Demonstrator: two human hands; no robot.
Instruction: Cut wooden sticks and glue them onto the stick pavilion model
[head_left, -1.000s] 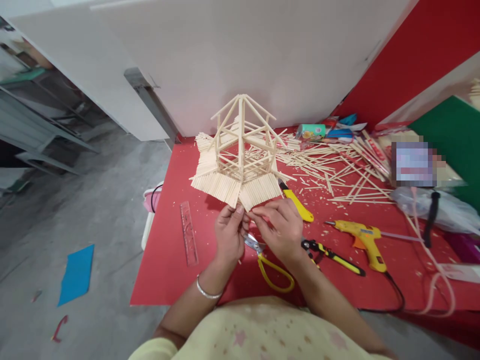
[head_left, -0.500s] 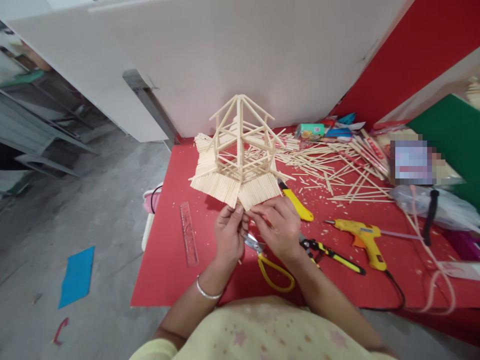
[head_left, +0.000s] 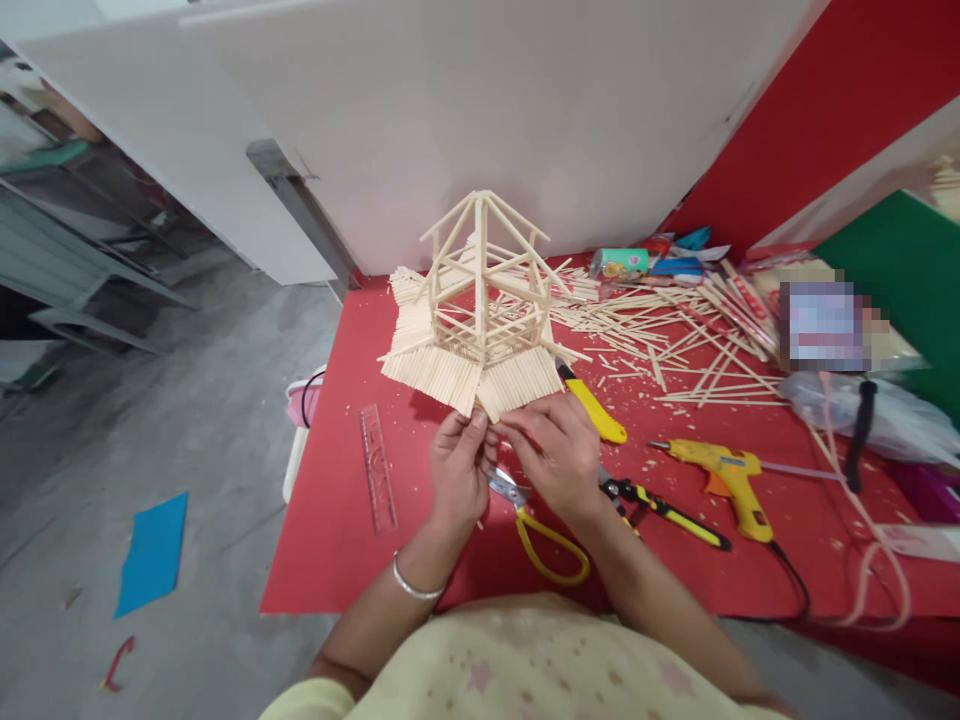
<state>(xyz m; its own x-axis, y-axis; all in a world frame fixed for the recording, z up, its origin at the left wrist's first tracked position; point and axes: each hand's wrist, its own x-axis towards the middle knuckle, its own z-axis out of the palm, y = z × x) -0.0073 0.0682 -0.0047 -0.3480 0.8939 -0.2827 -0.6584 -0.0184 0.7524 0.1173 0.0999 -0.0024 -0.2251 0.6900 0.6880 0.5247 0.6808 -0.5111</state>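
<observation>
A pagoda-like model [head_left: 480, 270] made of thin wooden sticks stands on the red table [head_left: 315, 560], with an open frame above and slanted stick panels below. At its near corner, my left hand [head_left: 459, 470] is closed, thumb and fingers pinched by the lower edge. My right hand [head_left: 559, 455] is closed too, its fingertips pinched beside the left ones at the same corner. Whatever lies between the fingertips is too small to make out. Under and between my hands lie scissors [head_left: 551, 548] with yellow handles, partly covered by the right hand.
A clear ruler [head_left: 378, 470] lies on the left. To the right are a yellow utility knife [head_left: 596, 405], cutters with black-and-yellow handles [head_left: 679, 520], and a yellow glue gun [head_left: 724, 470] with its cord. Loose sticks [head_left: 675, 330], a green can [head_left: 622, 262] and plastic bags [head_left: 885, 410] lie farther back.
</observation>
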